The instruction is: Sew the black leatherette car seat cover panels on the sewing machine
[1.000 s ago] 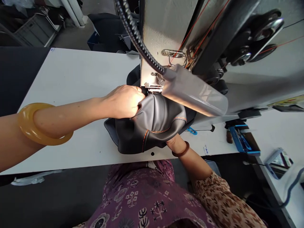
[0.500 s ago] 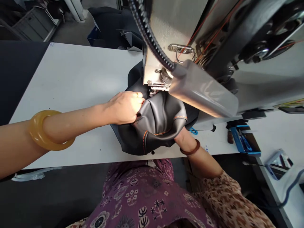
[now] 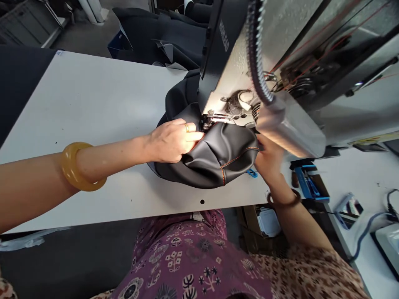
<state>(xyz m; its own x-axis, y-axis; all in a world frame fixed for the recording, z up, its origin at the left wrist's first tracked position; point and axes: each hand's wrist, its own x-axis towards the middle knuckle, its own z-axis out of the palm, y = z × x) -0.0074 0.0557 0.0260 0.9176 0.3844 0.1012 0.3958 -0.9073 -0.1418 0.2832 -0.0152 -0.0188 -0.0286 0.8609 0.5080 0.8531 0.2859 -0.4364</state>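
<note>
A black leather-like cover [image 3: 215, 155] with orange topstitching lies bunched under the sewing machine's presser foot [image 3: 208, 121]. My left hand [image 3: 176, 141], wearing a ring, has its fingers curled on the material just left of the foot, gripping a fold beside an orange seam. At the cover's right edge is my right hand [image 3: 270, 158]; its fingers are blurred and partly hidden behind the material and the lamp, so their grip does not show. Orange thread runs along the machine head [image 3: 232, 79] above.
A lamp [image 3: 289, 128] on a flexible neck hangs close above my right hand. The white table [image 3: 102, 104] extends left. Dark material [image 3: 183, 37] is piled behind it. At right are a blue tray [image 3: 311, 182] with tools and a blue-framed object [image 3: 349, 209].
My right hand has come out from under the cover and moved up to its right edge. The cover's stitched folds have turned and shifted right. My left hand shifted slightly right; the view has moved.
</note>
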